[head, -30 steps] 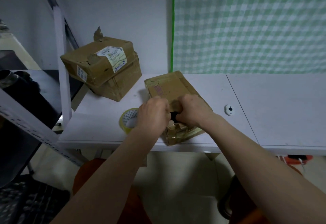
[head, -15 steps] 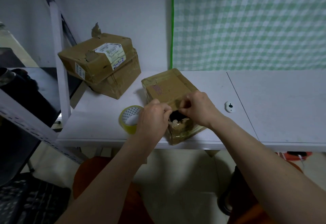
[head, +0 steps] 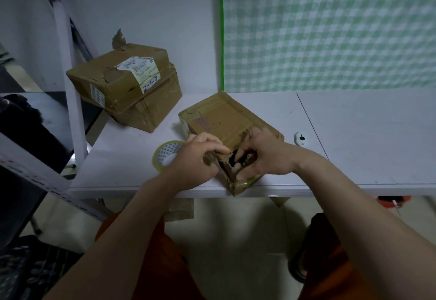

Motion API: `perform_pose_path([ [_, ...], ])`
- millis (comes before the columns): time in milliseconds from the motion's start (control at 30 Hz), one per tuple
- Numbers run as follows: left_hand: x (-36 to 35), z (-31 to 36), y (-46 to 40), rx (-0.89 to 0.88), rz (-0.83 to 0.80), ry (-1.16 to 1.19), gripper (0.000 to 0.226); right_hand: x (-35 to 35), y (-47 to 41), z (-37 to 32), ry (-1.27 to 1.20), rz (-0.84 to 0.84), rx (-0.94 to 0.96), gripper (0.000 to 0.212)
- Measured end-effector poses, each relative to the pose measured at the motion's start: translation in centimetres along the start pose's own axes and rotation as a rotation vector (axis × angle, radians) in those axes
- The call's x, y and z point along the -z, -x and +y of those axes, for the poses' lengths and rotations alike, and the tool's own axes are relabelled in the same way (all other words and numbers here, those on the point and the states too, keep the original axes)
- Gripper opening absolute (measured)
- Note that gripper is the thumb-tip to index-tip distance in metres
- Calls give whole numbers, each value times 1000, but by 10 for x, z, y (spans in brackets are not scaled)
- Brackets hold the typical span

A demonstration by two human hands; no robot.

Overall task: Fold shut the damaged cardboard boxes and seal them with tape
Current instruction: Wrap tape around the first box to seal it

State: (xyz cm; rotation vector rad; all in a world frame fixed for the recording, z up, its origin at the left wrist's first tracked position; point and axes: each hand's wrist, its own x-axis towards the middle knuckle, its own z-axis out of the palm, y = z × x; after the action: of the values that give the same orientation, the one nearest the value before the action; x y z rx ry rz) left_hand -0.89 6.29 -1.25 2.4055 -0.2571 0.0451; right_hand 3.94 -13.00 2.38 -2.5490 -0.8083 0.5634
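Both hands are working the torn corner of the cardboard box [head: 226,122] lying under them at the table [head: 354,139] edge.

The left hand [head: 197,158] is pinching the ragged flap; the right hand [head: 264,155] is curling into the hole. The cardboard looks light, limp and tear-prone, so gripping the firmer edges seems wiser; the tape roll [head: 165,155] is lying just beside the left hand.

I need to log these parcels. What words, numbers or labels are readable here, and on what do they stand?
"2-1-3", handwritten: white shipping label on the upper box of the stacked boxes.
Printed lines on that label: too blurred to read.
Side label on the same box: too small to read.
Reddish stamp on the box being handled: illegible.
Tape roll: pattern only, no text.
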Motion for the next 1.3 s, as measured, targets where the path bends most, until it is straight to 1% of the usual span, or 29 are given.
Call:
perform_pose_path([
  [33, 0, 1, 0, -4, 4, -3, 36, -1, -1, -2, 63, 7, -11, 33],
  [67, 0, 1, -1, -8, 15, -1, 33, -2, -1, -3, 39, 34, 0, 26],
  [133, -1, 1, -2, -11, 40, 22, 27, -3, -1, -3, -160, 77, 43, 12],
  [167, -2, 1, -2, -5, 45, 42, 25, -3, 0, -1, -241, 75, 54, 10],
  [300, -9, 4, -4, 20, 88, 101, 10, -1, 6, 5, -314, 76, 71, 5],
  [367, -13, 5, -5, 40, 114, 123, 5, 1, 7, 8, -284, 75, 54, 10],
  [433, -16, 5, -6, 59, 130, 136, 7, 2, 8, 11, -246, 65, 28, 19],
  [533, -20, 7, -5, 89, 163, 131, 7, 5, 8, 16, -287, 41, 38, 12],
  [633, -23, 11, -4, 111, 201, 94, 8, 5, 6, 19, -301, 103, 22, 6],
  [800, -32, 15, -1, 150, 261, 51, 6, 0, 3, 17, -312, 168, -41, 11],
  [1000, -40, 15, 1, 164, 331, 12, 8, -9, 0, 14, -403, 321, -114, 14],
  [1300, -40, 20, 1, 201, 327, 45, 6, -11, -1, 6, -424, 360, -160, 12],
])
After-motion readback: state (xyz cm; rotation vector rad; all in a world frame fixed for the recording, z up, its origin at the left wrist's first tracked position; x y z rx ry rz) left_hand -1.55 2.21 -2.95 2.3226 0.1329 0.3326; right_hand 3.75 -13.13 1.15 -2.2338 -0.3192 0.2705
